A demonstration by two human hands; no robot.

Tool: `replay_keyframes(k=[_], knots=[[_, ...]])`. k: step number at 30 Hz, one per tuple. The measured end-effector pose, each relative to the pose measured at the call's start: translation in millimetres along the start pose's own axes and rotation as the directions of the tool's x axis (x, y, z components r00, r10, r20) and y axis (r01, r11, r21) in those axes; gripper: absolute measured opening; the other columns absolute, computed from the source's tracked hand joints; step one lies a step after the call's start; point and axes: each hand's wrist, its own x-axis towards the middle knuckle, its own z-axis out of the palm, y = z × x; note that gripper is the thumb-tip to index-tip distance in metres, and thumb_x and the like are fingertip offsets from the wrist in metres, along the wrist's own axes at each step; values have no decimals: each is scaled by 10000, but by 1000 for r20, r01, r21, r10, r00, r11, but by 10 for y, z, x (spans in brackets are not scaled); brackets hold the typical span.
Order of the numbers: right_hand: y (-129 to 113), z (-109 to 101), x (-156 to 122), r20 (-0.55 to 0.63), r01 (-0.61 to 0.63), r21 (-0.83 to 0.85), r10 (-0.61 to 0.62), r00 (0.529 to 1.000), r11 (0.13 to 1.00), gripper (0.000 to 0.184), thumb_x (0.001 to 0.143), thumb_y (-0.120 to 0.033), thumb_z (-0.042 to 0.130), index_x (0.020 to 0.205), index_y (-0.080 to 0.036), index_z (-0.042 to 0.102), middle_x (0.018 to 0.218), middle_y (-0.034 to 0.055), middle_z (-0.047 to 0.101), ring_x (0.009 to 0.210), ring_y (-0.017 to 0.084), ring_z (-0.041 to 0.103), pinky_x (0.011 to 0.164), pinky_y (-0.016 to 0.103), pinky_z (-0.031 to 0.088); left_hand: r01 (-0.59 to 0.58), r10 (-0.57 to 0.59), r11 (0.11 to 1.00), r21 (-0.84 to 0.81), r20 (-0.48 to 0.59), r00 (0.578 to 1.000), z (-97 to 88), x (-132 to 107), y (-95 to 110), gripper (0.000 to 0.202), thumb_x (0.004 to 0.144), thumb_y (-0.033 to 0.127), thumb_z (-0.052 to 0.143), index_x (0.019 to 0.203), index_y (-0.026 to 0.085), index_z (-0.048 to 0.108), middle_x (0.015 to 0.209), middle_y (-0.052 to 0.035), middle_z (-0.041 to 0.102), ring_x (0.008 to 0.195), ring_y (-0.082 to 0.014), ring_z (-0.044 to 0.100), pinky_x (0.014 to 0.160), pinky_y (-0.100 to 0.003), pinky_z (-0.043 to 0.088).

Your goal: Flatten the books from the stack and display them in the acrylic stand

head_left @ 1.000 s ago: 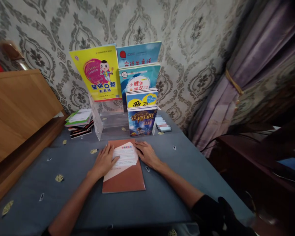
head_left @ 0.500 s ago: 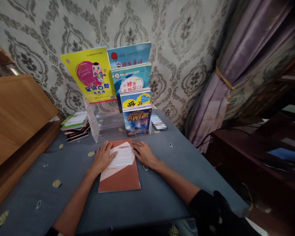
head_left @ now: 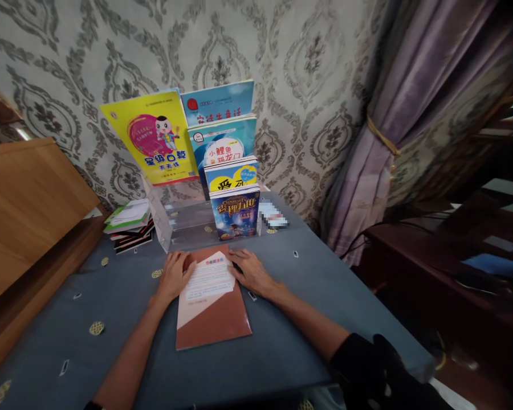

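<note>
A thin reddish-brown book with a pale diagonal band and a printed white panel is on the blue tablecloth, in front of the clear book rack. My left hand grips its upper left edge, thumb along the cover and fingers curled at the side. On the opposite edge, my right hand holds the upper right side with bent fingers. Whether the fingertips reach under the book is hidden. Behind my hands, the clear rack bears a yellow workbook and, to its right, a stepped row of books with a dark blue book in front.
A pile of books and papers lies left of the rack. Beside it rises a wooden board-like piece of furniture. A pixelated flat item is right of the rack. A purple curtain hangs beyond the table's right edge.
The book has come a little nearer to me and turned slightly, its near edge shifting right. My left hand has moved from over the cover to the book's left edge. The view has shifted slightly.
</note>
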Motion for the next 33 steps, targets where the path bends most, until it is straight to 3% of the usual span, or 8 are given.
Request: replay_keyframes(k=[4, 12, 19, 26, 30, 33], knots=[[-2, -4, -3, -2, 1, -5, -1, 1000, 1000, 372, 940, -267, 523, 1280, -145, 610, 1338, 135, 611, 1214, 265, 521, 996, 420, 397, 17, -16, 1000, 21, -27, 1000, -10, -15, 40, 347, 971, 369, 421, 1126, 178, 665, 1048, -102, 672, 1036, -268, 592, 980, -452, 450], [-4, 10, 6, -13, 5, -13, -5, 1000, 1000, 379, 928, -269, 539, 1275, -138, 616, 1337, 148, 609, 1218, 272, 524, 1008, 427, 394, -4, 0, 997, 79, 52, 999, 48, -40, 92, 468, 967, 423, 425, 1268, 119, 614, 1318, -156, 622, 1243, -300, 556, 1078, -479, 403], [-15, 10, 9, -8, -2, -6, 2, 1000, 1000, 382, 920, -266, 546, 1278, -151, 612, 1340, 138, 608, 1230, 274, 514, 1001, 426, 395, -29, 26, 999, 21, 130, 991, 64, 0, 125, 524, 974, 456, 382, 1341, 130, 564, 1400, -125, 567, 1331, -261, 498, 1111, -419, 392], [-32, -17, -12, -2, 10, -7, -10, 1000, 1000, 390, 926, -267, 531, 1291, -152, 601, 1351, 147, 596, 1241, 268, 505, 1017, 431, 384, -32, 25, 999, 37, 173, 985, 77, 4, 110, 546, 974, 473, 379, 1386, 142, 521, 1447, -128, 518, 1359, -271, 462, 1122, -423, 370], [-48, -46, -24, 12, 9, -12, -9, 1000, 1000, 379, 919, -254, 547, 1279, -154, 608, 1362, 142, 589, 1251, 267, 502, 1014, 423, 384, -45, 15, 990, 134, 214, 977, -1, 9, 199, 521, 987, 437, 396, 1398, 135, 501, 1455, -148, 506, 1339, -284, 479, 1096, -427, 384], [-42, -61, -25, 12, 17, 0, -17, 1000, 1000, 351, 917, -244, 560, 1253, -168, 627, 1338, 134, 609, 1236, 265, 517, 999, 414, 388, -56, -6, 968, 243, 249, 968, -157, 31, 371, 469, 991, 404, 414, 1340, 121, 549, 1358, -171, 585, 1239, -301, 558, 1035, -441, 422]])
